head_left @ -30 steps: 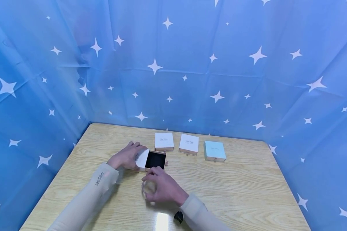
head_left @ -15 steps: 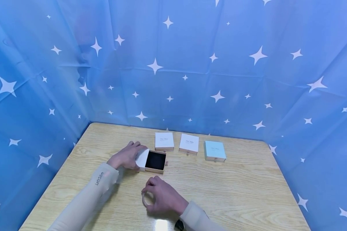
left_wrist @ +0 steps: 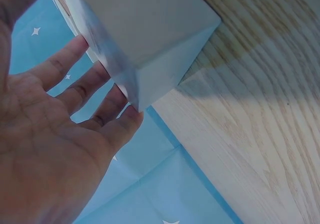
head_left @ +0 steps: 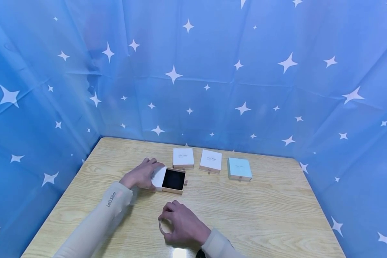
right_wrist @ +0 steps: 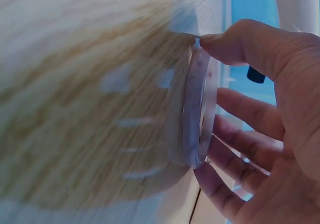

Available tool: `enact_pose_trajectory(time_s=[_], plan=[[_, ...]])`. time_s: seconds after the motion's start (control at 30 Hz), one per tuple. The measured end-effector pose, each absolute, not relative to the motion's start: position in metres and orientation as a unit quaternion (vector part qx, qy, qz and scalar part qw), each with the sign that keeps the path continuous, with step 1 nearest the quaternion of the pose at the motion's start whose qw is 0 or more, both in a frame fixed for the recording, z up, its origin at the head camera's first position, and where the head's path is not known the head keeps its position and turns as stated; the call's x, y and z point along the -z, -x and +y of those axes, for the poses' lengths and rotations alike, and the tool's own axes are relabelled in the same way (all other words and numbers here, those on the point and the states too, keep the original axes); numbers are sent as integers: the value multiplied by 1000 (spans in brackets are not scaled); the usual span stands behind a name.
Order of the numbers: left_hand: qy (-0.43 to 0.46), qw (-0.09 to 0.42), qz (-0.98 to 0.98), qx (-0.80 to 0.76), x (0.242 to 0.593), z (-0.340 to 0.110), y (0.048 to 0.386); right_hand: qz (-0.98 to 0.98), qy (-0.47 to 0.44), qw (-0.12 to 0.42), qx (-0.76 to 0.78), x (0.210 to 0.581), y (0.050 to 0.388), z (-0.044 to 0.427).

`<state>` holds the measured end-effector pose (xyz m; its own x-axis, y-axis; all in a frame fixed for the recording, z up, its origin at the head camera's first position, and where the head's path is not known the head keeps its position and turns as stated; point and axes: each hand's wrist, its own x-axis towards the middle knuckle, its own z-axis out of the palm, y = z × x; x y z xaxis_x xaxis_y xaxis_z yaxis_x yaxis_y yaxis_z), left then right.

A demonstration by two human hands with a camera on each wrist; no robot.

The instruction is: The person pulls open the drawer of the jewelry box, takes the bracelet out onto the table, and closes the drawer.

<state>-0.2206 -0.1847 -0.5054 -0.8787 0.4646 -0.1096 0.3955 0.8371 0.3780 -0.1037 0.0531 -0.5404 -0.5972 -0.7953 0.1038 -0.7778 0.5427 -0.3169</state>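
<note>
My left hand (head_left: 142, 174) grips the white sleeve (head_left: 159, 177) of a small box, thumb on the near side and fingers on the far side. Pulled partway out to the right, the box's drawer (head_left: 183, 180) shows a black lining (head_left: 173, 179). In the left wrist view, fingertips (left_wrist: 134, 115) press along the sleeve's side (left_wrist: 150, 23). Nearer the front of the table, my right hand (head_left: 185, 224) holds a pale, translucent bangle (right_wrist: 192, 124) between thumb and fingers. The right wrist view shows the bangle edge-on, close to the tabletop; I cannot tell whether it touches.
Behind the open box stand two white boxes (head_left: 182, 156) (head_left: 211, 159), with a light blue box (head_left: 239, 167) to their right. They stand along the back of the wooden table (head_left: 261, 211). A blue curtain (head_left: 213, 71) with white stars hangs behind and at both sides.
My right hand has drawn back from the drawer toward the table's front, taking the bangle with it. The left hand and the box have stayed in place.
</note>
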Motion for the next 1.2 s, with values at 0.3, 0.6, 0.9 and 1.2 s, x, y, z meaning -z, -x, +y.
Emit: enact_pose_trajectory(time_s=[0.3, 0.6, 0.9, 1.2], plan=[[-219, 100, 954, -179, 506, -184, 221, 879, 437, 55, 182, 538, 104, 54], [-217, 102, 954, -181, 508, -184, 221, 880, 433, 70, 181, 534, 104, 52], [-220, 100, 953, -180, 507, -184, 221, 881, 413, 74, 220, 532, 107, 55], [-221, 95, 953, -184, 506, -184, 221, 868, 360, 95, 330, 518, 120, 60]])
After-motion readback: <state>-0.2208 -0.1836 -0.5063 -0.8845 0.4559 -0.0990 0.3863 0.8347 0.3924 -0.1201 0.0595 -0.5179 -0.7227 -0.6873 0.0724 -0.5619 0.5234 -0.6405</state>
